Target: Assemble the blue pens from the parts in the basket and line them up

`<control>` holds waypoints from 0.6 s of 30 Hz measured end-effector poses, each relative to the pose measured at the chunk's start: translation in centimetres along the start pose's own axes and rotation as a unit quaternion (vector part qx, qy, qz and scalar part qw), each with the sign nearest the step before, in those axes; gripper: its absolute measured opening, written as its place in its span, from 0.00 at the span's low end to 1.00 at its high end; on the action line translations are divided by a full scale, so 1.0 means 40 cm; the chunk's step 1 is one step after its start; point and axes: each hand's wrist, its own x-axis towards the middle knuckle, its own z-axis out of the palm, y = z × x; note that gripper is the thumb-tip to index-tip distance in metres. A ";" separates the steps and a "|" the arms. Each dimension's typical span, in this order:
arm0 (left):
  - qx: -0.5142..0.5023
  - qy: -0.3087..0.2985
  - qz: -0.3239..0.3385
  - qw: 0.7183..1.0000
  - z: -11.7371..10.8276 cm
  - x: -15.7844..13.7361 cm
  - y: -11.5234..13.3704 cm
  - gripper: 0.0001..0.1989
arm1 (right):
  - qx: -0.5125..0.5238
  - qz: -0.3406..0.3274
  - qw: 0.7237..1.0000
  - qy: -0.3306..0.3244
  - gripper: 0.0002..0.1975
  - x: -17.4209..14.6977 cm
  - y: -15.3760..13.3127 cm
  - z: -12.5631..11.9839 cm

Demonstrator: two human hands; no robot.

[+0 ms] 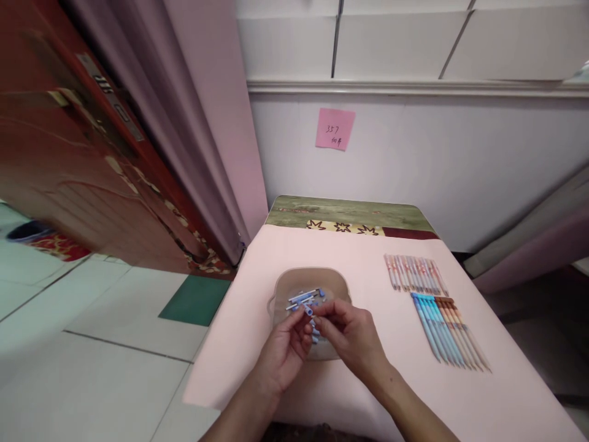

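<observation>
My left hand (291, 348) pinches a small blue hollow pen part (308, 310), its round open end turned towards me. Close on its right, my right hand (353, 334) has thumb and fingertips pressed together; whatever they hold is too small to make out. Both hands are over the near part of a beige plastic basket (285, 277). Inside it lies a loose heap of blue and white pen parts (301, 297), some thin like refills. My fingers partly hide the heap.
On the table's pink cover (230, 344), to the right, lie a row of pinkish patterned pens (414, 274) and a row of blue and brown pens (448, 331). A pink note (335, 129) is on the wall behind. A red door (92, 159) stands left.
</observation>
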 end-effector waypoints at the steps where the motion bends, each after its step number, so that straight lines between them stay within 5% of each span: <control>1: 0.006 0.001 0.003 1.000 0.001 -0.001 -0.002 0.03 | -0.039 -0.018 0.999 0.009 0.04 0.000 0.003 0.000; 6: 0.040 0.012 0.029 0.999 0.001 -0.003 -0.013 0.05 | -0.195 -0.104 0.974 0.055 0.04 -0.003 0.011 0.000; 10: 0.068 -0.010 0.065 0.996 -0.004 -0.001 -0.024 0.07 | -0.214 -0.099 0.970 0.048 0.03 -0.006 0.011 -0.001; 13: 0.089 -0.037 0.075 0.992 -0.012 -0.002 -0.031 0.07 | -0.177 -0.034 0.983 0.037 0.02 0.003 0.015 -0.010; 18: 0.121 -0.061 0.026 0.990 -0.020 -0.007 -0.010 0.05 | 0.043 0.120 0.989 -0.072 0.16 0.038 0.032 -0.028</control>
